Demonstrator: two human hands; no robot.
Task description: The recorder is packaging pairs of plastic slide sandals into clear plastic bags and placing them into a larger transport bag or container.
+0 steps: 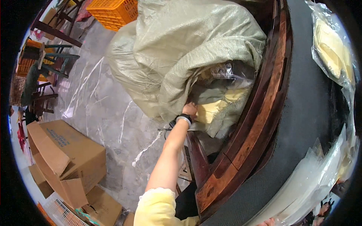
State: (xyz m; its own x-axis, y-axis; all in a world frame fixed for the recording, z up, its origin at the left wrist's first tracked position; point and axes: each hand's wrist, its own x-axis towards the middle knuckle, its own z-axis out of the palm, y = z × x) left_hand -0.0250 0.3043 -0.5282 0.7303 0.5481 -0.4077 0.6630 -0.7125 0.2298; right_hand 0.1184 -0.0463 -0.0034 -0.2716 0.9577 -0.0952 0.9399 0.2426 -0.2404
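Observation:
A large pale grey-green woven sack (188, 34) lies bulging beside the dark wooden table, its mouth turned toward me. Inside the mouth are pale yellow flat pieces (209, 112) and some clear plastic wrapping (226, 71). My left hand (189, 109), with a dark watch and a light bracelet at its wrist, is closed at the sack's near rim, right beside the yellow pieces. Its fingertips are partly hidden. Only a bit of my right hand (268, 222) shows at the bottom edge, next to a stack of clear plastic bags (301, 188); its fingers are mostly out of sight.
The curved wooden table edge (241, 150) borders a black mat (286, 128). A clear bag of yellow pieces (332, 49) lies on the far right. Cardboard boxes (71, 150) and a white crate (62, 211) stand left; an orange crate (113, 13) and wooden stools (56, 56) are farther off.

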